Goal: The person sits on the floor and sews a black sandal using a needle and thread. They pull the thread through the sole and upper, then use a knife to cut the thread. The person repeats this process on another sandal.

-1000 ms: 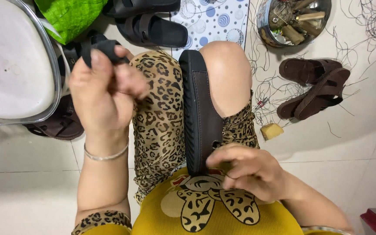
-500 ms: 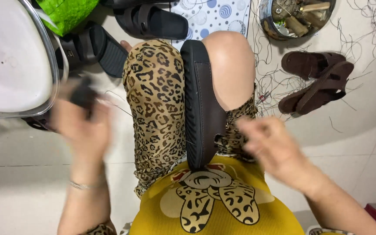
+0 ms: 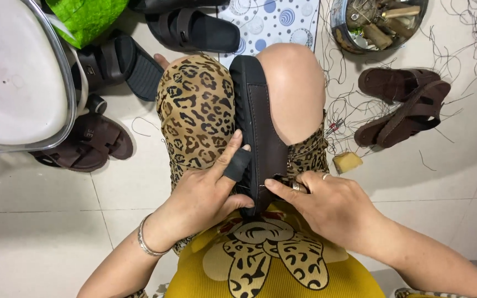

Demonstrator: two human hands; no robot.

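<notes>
- Both hands meet at the near end of a dark brown shoe sole (image 3: 256, 127) wedged upright between the knees: the left hand (image 3: 208, 190) grips its edge, a black sleeve on the forefinger; the right hand (image 3: 327, 201) pinches the other side.
- A yellow block (image 3: 347, 161) lies just right of the leg.
- Brown sandals (image 3: 401, 105) sit farther right amid loose thread.
- More sandals (image 3: 92, 143) lie left, beside a white chair (image 3: 12, 77).
- Farthest: a metal bowl (image 3: 379, 22) of tools.
</notes>
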